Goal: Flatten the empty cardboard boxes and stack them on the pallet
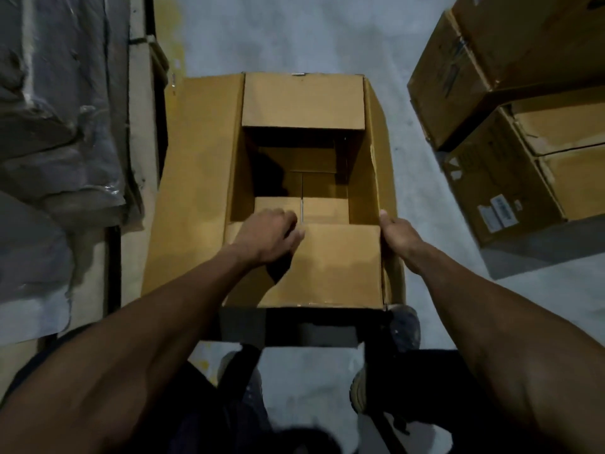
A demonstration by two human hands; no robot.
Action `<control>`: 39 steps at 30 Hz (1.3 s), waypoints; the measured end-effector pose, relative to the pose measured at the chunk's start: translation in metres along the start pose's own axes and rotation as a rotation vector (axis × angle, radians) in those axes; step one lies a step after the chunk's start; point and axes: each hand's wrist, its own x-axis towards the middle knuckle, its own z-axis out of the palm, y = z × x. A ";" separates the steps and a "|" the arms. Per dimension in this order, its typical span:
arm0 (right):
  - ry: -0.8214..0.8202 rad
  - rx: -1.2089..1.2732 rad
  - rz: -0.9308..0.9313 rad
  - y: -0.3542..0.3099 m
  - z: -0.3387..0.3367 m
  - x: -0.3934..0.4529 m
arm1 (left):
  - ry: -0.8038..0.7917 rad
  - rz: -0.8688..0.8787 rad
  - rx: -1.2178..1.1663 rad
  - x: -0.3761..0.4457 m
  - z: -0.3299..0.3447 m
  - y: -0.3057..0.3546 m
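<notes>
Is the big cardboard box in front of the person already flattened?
No. The box stands open, walls upright, floor seam visible inside. The left hand grips the near flap; the right hand holds the right wall.

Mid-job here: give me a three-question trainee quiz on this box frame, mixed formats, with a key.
1. True or false: the open box on the floor is already flattened.
2. Multiple choice: where is the left hand? A) on the near flap, fingers curled over its inner edge; B) on the far flap; C) on the stacked boxes at right.
3. Fill in: the right hand grips the box's ____ wall.

Key:
1. False: its walls stand upright and the inside is open.
2. A.
3. Right: the thumb lies along the top rim near the near corner.
</notes>
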 end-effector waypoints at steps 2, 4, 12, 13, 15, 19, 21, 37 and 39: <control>-0.035 0.046 0.024 0.004 -0.006 -0.008 | 0.032 0.017 -0.010 -0.008 -0.022 0.010; -0.086 0.074 0.006 0.010 -0.009 -0.019 | -0.051 0.032 -0.050 -0.021 -0.046 0.020; -0.135 -0.112 0.039 0.023 -0.007 -0.040 | -0.820 -0.053 -0.419 -0.058 -0.053 0.048; -0.120 -0.143 0.021 0.024 -0.005 -0.042 | -0.870 -0.021 -0.321 -0.061 -0.044 0.050; -0.095 -0.200 -0.029 0.023 0.000 -0.048 | -0.910 0.015 -0.155 -0.066 -0.021 0.056; -0.066 -0.282 -0.038 0.021 0.009 -0.051 | -0.768 -0.038 -0.036 -0.074 0.031 0.060; -0.051 -0.357 -0.027 0.025 0.015 -0.049 | -0.667 -0.051 -0.007 -0.075 0.053 0.058; 0.062 -0.320 0.101 0.062 0.061 -0.084 | -0.494 -0.050 0.105 -0.125 0.088 0.056; 0.072 -0.299 0.119 0.070 0.067 -0.096 | -0.528 -0.042 0.114 -0.135 0.088 0.057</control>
